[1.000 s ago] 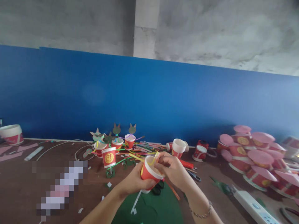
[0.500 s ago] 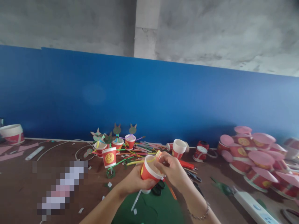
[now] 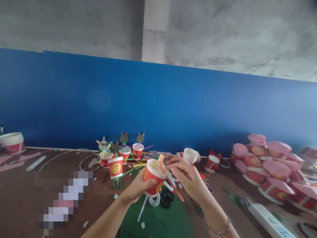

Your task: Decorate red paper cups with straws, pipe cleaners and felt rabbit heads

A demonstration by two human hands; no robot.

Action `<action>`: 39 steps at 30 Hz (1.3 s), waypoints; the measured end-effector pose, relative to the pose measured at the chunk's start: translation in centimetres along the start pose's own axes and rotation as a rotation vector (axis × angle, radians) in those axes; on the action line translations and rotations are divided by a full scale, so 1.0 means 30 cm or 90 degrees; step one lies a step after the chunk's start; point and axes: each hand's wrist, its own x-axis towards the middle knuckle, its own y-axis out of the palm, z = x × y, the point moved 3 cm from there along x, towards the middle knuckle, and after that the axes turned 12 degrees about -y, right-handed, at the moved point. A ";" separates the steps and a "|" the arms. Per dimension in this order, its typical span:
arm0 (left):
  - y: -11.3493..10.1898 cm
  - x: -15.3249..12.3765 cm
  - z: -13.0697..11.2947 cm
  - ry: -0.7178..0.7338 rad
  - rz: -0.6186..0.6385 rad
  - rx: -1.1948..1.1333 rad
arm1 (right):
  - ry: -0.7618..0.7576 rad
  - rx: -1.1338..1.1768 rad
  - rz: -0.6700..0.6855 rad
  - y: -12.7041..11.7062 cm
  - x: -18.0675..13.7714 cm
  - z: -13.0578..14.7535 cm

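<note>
Red paper cup (image 3: 154, 178) now sits higher and a little further left than half a second ago, tilted with its white mouth toward the camera; an orange straw (image 3: 161, 162) now stands up out of the rim beside a yellowish strip, where earlier the right fingertips covered that spot. Judged: the straw piece looks seated in the cup and the right hand has come off it. Left hand (image 3: 135, 189) wraps the cup's lower wall, fingers closed around it, held above the green paper sheet (image 3: 170, 221) on the brown table (image 3: 22, 201). Right hand (image 3: 187, 177) hovers just right of the rim, fingers loosely spread, gripping nothing that shows. Tape roll (image 3: 154, 200) and black scissors (image 3: 166, 198) lie under the cup.
</note>
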 end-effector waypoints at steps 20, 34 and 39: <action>0.039 -0.016 -0.034 0.016 -0.040 0.183 | 0.017 -0.085 0.052 0.004 -0.030 -0.036; 0.032 -0.014 -0.015 -0.027 -0.032 0.133 | -0.018 -0.085 0.067 0.023 -0.021 -0.021; 0.036 -0.012 -0.015 -0.023 -0.019 0.114 | -0.012 -0.068 0.064 0.029 -0.021 -0.016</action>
